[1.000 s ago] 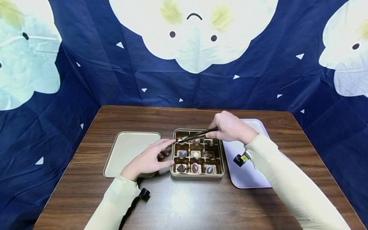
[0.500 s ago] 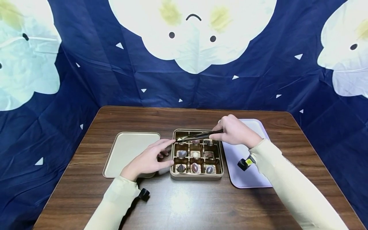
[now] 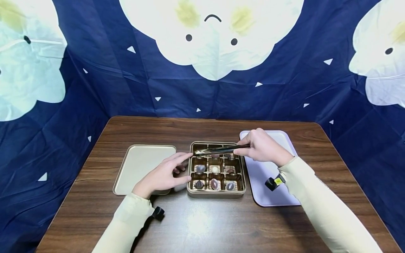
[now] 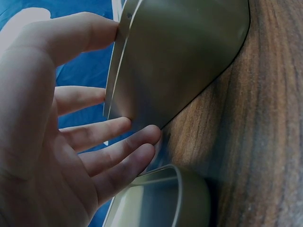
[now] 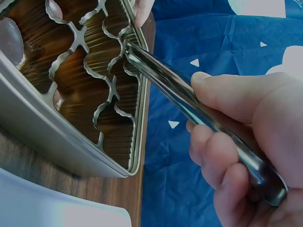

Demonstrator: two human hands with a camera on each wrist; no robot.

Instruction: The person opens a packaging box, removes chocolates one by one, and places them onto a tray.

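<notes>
Right hand drawn rightward, tongs over tin

Gold lid left on wooden table; lilac tray right.

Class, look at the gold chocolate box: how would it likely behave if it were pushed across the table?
The gold box looks like thin, stiff metal, so it probably keeps its shape. It is low and flat, so tipping seems unlikely; on the smooth wooden table it may slide, which may be why the left hand rests against its side. The chocolates sit loose and could shift.
</notes>
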